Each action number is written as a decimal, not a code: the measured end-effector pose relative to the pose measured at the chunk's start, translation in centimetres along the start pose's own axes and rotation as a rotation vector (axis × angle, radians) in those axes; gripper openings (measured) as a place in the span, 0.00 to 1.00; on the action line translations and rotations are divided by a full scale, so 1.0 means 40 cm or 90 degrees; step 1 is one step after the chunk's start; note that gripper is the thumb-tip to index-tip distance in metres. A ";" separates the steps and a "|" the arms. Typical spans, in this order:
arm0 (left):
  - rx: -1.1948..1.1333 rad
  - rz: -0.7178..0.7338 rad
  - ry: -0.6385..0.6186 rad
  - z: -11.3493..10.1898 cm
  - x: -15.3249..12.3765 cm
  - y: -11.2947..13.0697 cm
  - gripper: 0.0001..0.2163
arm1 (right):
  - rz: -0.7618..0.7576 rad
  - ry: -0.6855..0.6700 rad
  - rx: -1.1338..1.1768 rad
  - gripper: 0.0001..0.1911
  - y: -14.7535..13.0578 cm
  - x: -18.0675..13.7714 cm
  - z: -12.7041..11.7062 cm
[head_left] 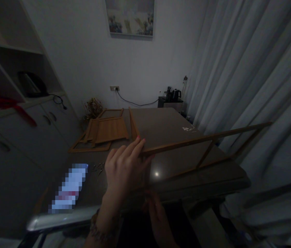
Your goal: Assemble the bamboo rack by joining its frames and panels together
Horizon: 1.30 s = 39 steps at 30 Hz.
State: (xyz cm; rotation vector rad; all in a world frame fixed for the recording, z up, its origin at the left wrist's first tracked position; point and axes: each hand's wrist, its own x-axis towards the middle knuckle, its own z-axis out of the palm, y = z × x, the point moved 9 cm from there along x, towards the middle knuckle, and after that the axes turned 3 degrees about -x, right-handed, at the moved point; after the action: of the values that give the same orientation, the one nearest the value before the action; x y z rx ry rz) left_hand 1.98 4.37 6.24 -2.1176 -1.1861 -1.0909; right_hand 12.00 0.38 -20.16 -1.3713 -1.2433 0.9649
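Observation:
A long wooden frame [181,145] with crossbars stands on edge along the near side of the table, reaching off to the right. My left hand [122,168] is closed over the frame's left end, fingers over the top rail and thumb on the near side. Just beyond those fingers, a narrow wooden piece [133,124] points away across the table; whether it joins the frame is hidden. My right hand [158,215] is lower, by the table's front edge near the frame's lower left end. Its fingers are curled together, and anything in them is too dark to make out.
Several flat wooden panels [109,130] lie stacked at the table's far left. Small metal hardware [99,167] and a blurred-out lit screen [69,189] lie nearer. Small white bits [188,129] rest at the right. A silver bar [62,218] crosses the lower left; curtains [228,75] hang right.

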 end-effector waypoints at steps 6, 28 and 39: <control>0.005 -0.003 -0.007 0.001 0.001 0.003 0.19 | -0.093 -0.026 -0.077 0.15 -0.015 -0.003 0.008; 0.004 -0.006 -0.005 -0.004 0.002 0.001 0.18 | -0.147 -0.087 -0.157 0.11 -0.048 0.001 0.010; 0.004 -0.005 -0.010 -0.002 0.003 0.004 0.19 | -0.176 -0.169 -0.195 0.17 -0.052 0.009 0.009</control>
State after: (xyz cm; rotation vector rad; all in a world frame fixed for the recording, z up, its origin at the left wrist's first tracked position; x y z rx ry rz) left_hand 2.11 4.29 6.37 -2.1219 -1.2046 -1.0761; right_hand 11.32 0.71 -18.15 -1.2818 -1.7893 0.8027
